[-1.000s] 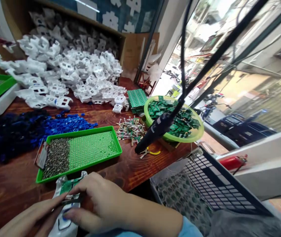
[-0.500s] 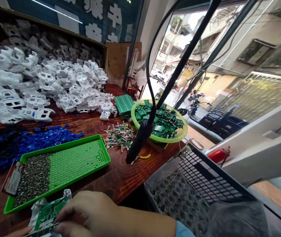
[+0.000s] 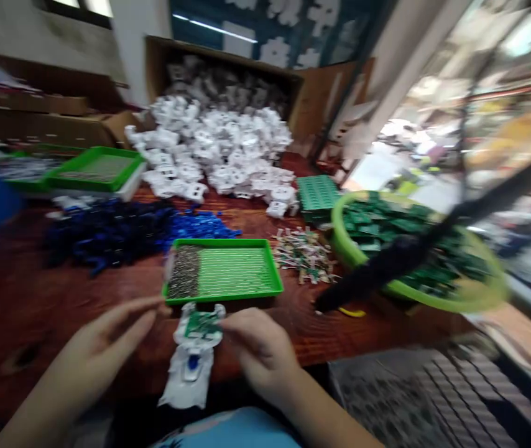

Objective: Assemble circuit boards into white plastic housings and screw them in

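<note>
In front of me is a white plastic housing (image 3: 188, 382) with a green circuit board (image 3: 201, 323) in its upper part and a small blue piece (image 3: 193, 361) lower down. My right hand (image 3: 265, 354) has its curled fingertips on the housing's right edge, beside the board. My left hand (image 3: 111, 339) is off to the left, thumb and forefinger apart, holding nothing visible. Its fingertips come near the front left corner of a green tray (image 3: 275, 283), which has many small screws (image 3: 184, 274) at its left end. Motion blurs fine detail.
A big pile of white housings (image 3: 228, 143) spills from a carton at the back. Blue parts (image 3: 200, 225) and dark parts (image 3: 107, 233) lie left. Small wired parts (image 3: 305, 255), stacked green boards (image 3: 318, 196), a yellow-green basin (image 3: 496, 292) and a black pole (image 3: 372, 274) stand right.
My view has swung left and tilted down. The right hand, closed around the board's edge before, is now at the housing's right side. My left hand has come into fuller view, apart from the housing.
</note>
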The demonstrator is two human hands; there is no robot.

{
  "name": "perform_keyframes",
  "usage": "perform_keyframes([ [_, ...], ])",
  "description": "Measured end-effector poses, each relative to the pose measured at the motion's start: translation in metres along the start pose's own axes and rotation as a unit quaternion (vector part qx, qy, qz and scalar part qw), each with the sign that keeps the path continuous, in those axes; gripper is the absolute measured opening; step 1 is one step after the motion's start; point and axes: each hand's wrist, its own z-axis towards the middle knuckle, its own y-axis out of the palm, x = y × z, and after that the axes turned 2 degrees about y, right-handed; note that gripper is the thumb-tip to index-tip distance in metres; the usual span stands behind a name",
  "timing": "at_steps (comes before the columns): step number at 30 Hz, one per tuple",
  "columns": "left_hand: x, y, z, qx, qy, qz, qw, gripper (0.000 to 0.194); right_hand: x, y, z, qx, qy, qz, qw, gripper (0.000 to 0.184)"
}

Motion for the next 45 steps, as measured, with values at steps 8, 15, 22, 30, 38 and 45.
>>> perform_keyframes([
  [8, -0.064, -0.087, 0.084, 0.111, -0.157, 0.23, 0.954, 0.031, 0.046, -0.01, -0.023, 0.114, 0.1, 0.025, 0.988, 0.022],
  [15, -0.09, -0.068, 0.115, 0.044, -0.231, 0.245, 0.941, 0.031, 0.063, 0.001, -0.038, 0.168, 0.141, 0.015, 0.976, 0.023],
  [22, -0.087, -0.061, 0.108, 0.052, -0.219, 0.249, 0.942, 0.031, 0.068, 0.004, -0.041, 0.152, 0.142, 0.037, 0.977, 0.022],
  [30, -0.022, -0.058, 0.039, 0.113, -0.063, 0.211, 0.969, 0.031, 0.051, 0.003, -0.028, 0.171, 0.232, 0.187, 0.939, 0.024],
  [38, 0.043, 0.029, -0.012, -0.047, 0.174, -0.021, 0.983, 0.026, 0.003, 0.031, 0.03, 0.097, 0.293, 0.419, 0.854, 0.031],
  [45, 0.047, 0.051, -0.02, -0.1, 0.137, -0.153, 0.974, 0.033, 0.005, 0.023, 0.015, 0.121, 0.318, 0.513, 0.788, 0.025],
])
